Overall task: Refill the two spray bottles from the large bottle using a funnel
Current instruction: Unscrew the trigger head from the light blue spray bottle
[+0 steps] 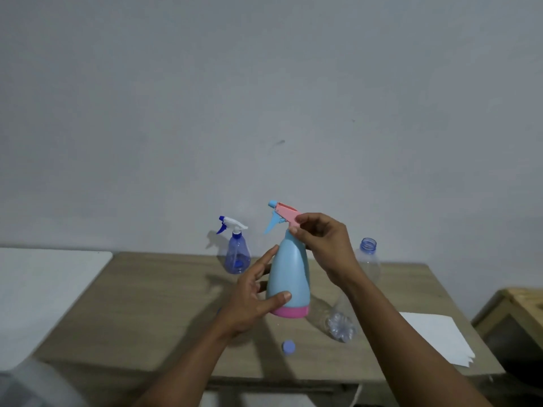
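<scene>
A light-blue spray bottle (289,277) with a pink base is lifted above the wooden table (152,295). My left hand (252,298) holds its body, thumb across the lower front. My right hand (320,239) pinches its pink and blue spray head (283,214) at the bottle's neck. A clear blue spray bottle (237,254) with a white and blue trigger stands behind on the left. The large clear bottle (364,268) stands uncapped behind my right wrist, partly hidden. Its blue cap (288,346) lies on the table near me. No funnel shows.
A white board (44,289) covers the surface left of the table. White paper sheets (435,336) lie at the table's right edge. A wooden box (517,312) stands further right. A plain grey wall is behind.
</scene>
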### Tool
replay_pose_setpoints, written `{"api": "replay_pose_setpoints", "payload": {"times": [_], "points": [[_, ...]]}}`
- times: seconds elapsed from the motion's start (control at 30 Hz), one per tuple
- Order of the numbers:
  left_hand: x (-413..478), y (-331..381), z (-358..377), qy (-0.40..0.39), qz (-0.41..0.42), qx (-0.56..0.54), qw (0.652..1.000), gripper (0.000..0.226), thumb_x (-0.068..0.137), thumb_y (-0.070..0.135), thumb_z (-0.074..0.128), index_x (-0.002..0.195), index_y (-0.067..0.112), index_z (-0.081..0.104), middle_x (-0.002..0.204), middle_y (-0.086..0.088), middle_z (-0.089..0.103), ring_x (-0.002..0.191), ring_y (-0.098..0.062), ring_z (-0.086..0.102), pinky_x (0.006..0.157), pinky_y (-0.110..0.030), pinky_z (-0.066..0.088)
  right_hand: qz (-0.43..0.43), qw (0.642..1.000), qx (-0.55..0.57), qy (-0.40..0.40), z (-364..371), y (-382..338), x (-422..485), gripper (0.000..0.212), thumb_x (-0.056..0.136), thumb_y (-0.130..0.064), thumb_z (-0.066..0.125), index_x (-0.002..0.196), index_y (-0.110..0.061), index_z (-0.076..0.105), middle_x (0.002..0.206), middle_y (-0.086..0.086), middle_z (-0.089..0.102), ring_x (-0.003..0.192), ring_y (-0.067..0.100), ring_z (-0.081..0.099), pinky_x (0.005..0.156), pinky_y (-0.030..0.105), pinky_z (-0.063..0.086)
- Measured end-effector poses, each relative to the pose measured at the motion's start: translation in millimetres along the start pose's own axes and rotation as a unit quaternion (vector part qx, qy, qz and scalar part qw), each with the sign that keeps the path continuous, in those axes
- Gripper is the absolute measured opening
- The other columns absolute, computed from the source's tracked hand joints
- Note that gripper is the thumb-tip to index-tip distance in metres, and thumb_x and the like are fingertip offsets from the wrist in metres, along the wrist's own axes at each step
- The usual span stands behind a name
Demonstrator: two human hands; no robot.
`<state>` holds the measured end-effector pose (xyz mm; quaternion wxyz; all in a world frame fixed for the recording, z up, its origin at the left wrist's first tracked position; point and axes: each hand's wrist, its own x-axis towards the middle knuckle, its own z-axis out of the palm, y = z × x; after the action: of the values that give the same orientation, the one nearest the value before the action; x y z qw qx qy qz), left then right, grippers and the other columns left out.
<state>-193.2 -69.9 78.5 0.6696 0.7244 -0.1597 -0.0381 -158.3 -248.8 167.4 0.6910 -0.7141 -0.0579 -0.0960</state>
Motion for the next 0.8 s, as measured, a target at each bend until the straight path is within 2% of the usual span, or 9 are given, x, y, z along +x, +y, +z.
{"api": "replay_pose_setpoints", "payload": {"times": [0.13, 0.2, 0.3, 0.47, 0.6, 0.7, 0.8], "points": [[-12, 8, 7, -0.004, 0.005, 0.010, 1.000, 0.101, 0.062, 0.038, 0.095, 0.145, 0.050, 0.038, 0.144, 0.013, 0.050, 0.127, -0.021, 0.054, 0.096, -0.048, 0.055, -0.012, 0.999, -0.011, 0.038, 4, -3, -14, 0.023, 0.076, -0.014, 0.086, 0.095, -0.016, 0.074, 0.097, 0.009, 0.073, 0.081, 0.013, 0.067, 0.074, 0.029, 0.060], [-17, 10, 8, -0.013, 0.011, 0.009, 1.000, 0.101, 0.063, 0.035, 0.094, 0.145, 0.050, 0.038, 0.143, 0.013, 0.051, 0.128, -0.021, 0.054, 0.097, -0.050, 0.055, -0.014, 0.999, -0.016, 0.043, 3, -5, -18, 0.022, 0.076, -0.013, 0.086, 0.095, -0.015, 0.074, 0.094, 0.007, 0.073, 0.078, 0.011, 0.067, 0.071, 0.025, 0.059], [-21, 15, 7, -0.023, 0.014, 0.008, 1.000, 0.100, 0.063, 0.031, 0.094, 0.145, 0.049, 0.040, 0.140, 0.013, 0.055, 0.128, -0.021, 0.054, 0.098, -0.051, 0.053, -0.013, 0.999, -0.005, 0.046, -1, -6, -22, 0.021, 0.076, -0.009, 0.085, 0.093, -0.013, 0.074, 0.093, 0.009, 0.074, 0.077, 0.011, 0.067, 0.075, 0.031, 0.060], [-25, 21, 5, -0.039, 0.010, -0.007, 0.999, 0.098, 0.061, 0.036, 0.095, 0.143, 0.051, 0.042, 0.140, 0.010, 0.056, 0.127, -0.022, 0.056, 0.096, -0.050, 0.055, -0.002, 0.998, 0.055, 0.018, -7, -8, -29, 0.020, 0.081, -0.003, 0.080, 0.097, -0.012, 0.074, 0.089, 0.009, 0.071, 0.081, 0.014, 0.065, 0.082, 0.035, 0.057], [-25, 21, 4, -0.049, 0.007, -0.022, 0.999, 0.097, 0.063, 0.032, 0.094, 0.143, 0.049, 0.042, 0.141, 0.008, 0.056, 0.128, -0.022, 0.056, 0.096, -0.047, 0.055, 0.013, 0.999, 0.047, -0.005, -9, -7, -28, 0.019, 0.086, -0.004, 0.075, 0.101, -0.016, 0.074, 0.097, 0.018, 0.071, 0.085, 0.021, 0.066, 0.087, 0.050, 0.056], [-24, 21, 3, -0.056, 0.006, -0.029, 0.998, 0.098, 0.064, 0.029, 0.094, 0.144, 0.048, 0.041, 0.141, 0.006, 0.056, 0.127, -0.022, 0.056, 0.096, -0.045, 0.056, 0.009, 0.998, 0.064, -0.005, -7, -9, -28, 0.022, 0.081, -0.009, 0.081, 0.102, -0.013, 0.072, 0.094, 0.020, 0.068, 0.085, 0.021, 0.065, 0.082, 0.043, 0.055], [-23, 20, 1, -0.059, 0.000, -0.034, 0.998, 0.098, 0.064, 0.029, 0.094, 0.144, 0.048, 0.041, 0.142, 0.002, 0.055, 0.127, -0.024, 0.057, 0.096, -0.046, 0.056, 0.004, 0.998, 0.068, 0.001, -5, -7, -26, 0.022, 0.081, -0.005, 0.080, 0.101, -0.012, 0.073, 0.093, 0.013, 0.069, 0.086, 0.019, 0.065, 0.088, 0.037, 0.056]]}}
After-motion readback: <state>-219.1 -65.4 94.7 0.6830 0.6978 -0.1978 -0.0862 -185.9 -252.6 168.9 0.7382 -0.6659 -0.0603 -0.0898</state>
